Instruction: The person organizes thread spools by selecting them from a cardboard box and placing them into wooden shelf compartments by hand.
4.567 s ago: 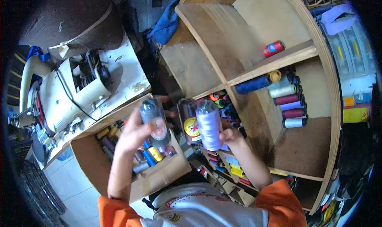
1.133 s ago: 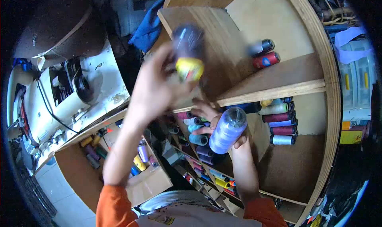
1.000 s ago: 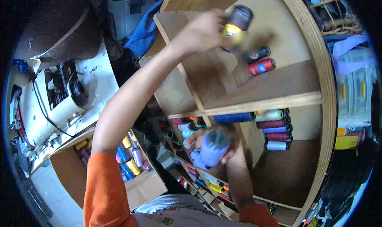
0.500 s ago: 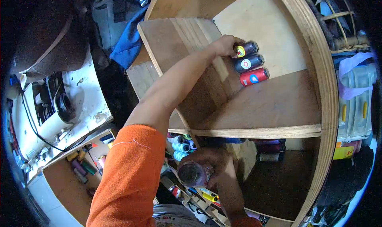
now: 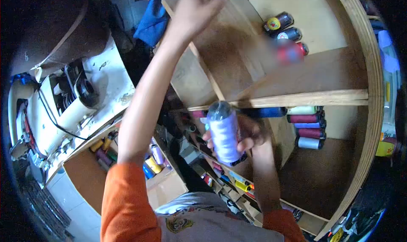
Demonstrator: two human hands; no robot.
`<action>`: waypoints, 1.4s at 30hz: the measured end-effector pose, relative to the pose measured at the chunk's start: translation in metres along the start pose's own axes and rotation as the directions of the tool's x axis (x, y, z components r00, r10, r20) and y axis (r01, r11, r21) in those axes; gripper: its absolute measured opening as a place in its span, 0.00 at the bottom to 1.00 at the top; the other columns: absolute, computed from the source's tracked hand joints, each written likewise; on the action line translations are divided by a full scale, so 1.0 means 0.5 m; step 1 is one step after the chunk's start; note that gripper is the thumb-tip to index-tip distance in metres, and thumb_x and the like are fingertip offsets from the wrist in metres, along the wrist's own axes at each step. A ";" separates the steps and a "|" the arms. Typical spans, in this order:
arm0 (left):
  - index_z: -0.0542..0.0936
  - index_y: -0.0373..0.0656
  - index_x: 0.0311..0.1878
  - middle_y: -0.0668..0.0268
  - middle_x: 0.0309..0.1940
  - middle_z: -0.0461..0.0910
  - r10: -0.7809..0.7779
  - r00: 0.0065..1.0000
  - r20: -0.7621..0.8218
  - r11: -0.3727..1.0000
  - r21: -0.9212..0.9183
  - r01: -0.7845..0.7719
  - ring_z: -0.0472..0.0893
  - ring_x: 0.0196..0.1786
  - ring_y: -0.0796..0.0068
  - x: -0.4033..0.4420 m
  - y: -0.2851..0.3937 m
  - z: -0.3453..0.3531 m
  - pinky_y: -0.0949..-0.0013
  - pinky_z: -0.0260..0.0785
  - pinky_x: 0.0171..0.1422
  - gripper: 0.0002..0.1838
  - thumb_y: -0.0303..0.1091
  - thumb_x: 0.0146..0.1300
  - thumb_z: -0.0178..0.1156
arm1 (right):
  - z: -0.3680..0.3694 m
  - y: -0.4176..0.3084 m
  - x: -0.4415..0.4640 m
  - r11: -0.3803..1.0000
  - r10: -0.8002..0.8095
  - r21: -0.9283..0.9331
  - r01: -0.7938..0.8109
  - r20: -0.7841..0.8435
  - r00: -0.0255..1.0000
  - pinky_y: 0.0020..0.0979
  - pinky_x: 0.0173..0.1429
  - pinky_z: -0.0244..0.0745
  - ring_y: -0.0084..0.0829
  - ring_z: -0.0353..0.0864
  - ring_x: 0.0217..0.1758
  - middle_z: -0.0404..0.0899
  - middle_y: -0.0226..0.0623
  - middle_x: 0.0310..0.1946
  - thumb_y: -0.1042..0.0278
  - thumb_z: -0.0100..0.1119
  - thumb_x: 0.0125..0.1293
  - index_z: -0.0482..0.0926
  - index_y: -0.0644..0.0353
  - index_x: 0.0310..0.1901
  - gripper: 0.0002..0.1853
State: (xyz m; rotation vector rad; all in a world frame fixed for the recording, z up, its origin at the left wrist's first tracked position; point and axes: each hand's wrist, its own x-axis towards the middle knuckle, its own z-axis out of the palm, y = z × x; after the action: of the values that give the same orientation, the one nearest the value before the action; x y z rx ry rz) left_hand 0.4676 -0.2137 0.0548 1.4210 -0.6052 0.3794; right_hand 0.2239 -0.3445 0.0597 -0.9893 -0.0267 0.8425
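Observation:
My right hand (image 5: 253, 134) is closed around a light purple thread spool (image 5: 224, 136), tilted with its clear end cap upward, in front of the shelf's divider. My left hand (image 5: 199, 8) is raised at the top of the view, blurred, with its fingers partly bent and apart and no spool visible in it. It is beside the upper compartment's wooden side panel. Inside that compartment, three spools lie in a row: a dark one with a yellow label (image 5: 278, 22), a dark one with a white label (image 5: 289, 34) and a red one (image 5: 292, 52).
Several spools lie stacked in the lower compartment (image 5: 311, 131) of the wooden shelf. On the left is a white sewing machine (image 5: 70, 93) on a worktable. Below it, an open drawer (image 5: 82, 174) holds more spools. A blue cloth (image 5: 150, 25) hangs behind.
My left hand has let go of the dark yellow-labelled spool and moved up and left. My right hand has raised the purple spool into the light. The view has shifted.

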 end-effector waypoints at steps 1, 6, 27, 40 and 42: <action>0.79 0.36 0.44 0.64 0.36 0.82 -0.248 0.968 -0.034 0.968 -0.044 0.246 0.79 0.40 0.79 -0.076 0.056 -0.040 0.75 0.69 0.48 0.12 0.35 0.64 0.56 | 0.002 0.012 -0.001 0.995 -0.045 0.083 0.047 -0.025 0.999 0.39 0.57 0.73 0.36 0.76 0.55 0.73 0.45 0.54 0.55 0.77 0.43 0.55 0.63 0.64 0.50; 0.73 0.34 0.49 0.63 0.33 0.75 -0.657 0.737 0.159 0.692 -0.260 0.673 0.77 0.36 0.77 -0.403 0.238 -0.086 0.73 0.70 0.41 0.16 0.29 0.58 0.61 | 0.001 0.029 0.008 0.986 -0.159 -0.091 0.141 -0.231 0.960 0.38 0.62 0.68 0.34 0.72 0.59 0.70 0.41 0.56 0.56 0.81 0.35 0.56 0.61 0.65 0.56; 0.68 0.32 0.57 0.53 0.49 0.76 -0.572 0.819 0.036 0.799 -0.200 0.567 0.78 0.52 0.63 -0.362 0.246 -0.072 0.67 0.70 0.56 0.33 0.20 0.42 0.65 | 0.012 0.034 0.027 0.894 -0.259 -0.403 0.194 -0.112 0.959 0.35 0.68 0.56 0.32 0.50 0.73 0.47 0.39 0.71 0.38 0.61 0.56 0.35 0.58 0.72 0.56; 0.78 0.36 0.45 0.50 0.37 0.81 -0.103 0.972 0.211 0.974 0.218 0.056 0.81 0.42 0.55 0.143 -0.127 0.284 0.61 0.72 0.47 0.30 0.41 0.38 0.74 | 0.005 0.061 0.063 0.935 0.072 -0.353 -0.044 0.066 0.995 0.30 0.59 0.69 0.29 0.70 0.57 0.70 0.38 0.55 0.65 0.52 0.69 0.54 0.57 0.68 0.29; 0.76 0.36 0.45 0.50 0.37 0.81 -0.033 0.979 0.201 0.977 0.215 -0.011 0.80 0.42 0.53 0.148 -0.191 0.329 0.60 0.72 0.47 0.29 0.40 0.38 0.73 | 0.021 0.046 0.063 0.914 0.122 -0.392 -0.099 0.034 0.992 0.31 0.59 0.69 0.29 0.70 0.58 0.70 0.37 0.55 0.64 0.51 0.69 0.55 0.56 0.67 0.27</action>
State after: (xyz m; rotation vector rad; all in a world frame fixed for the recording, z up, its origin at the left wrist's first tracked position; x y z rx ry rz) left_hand 0.5555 -0.3962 0.0287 1.6838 -0.7392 0.2989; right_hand 0.2274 -0.3109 0.0379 -1.3512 -0.1965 0.9925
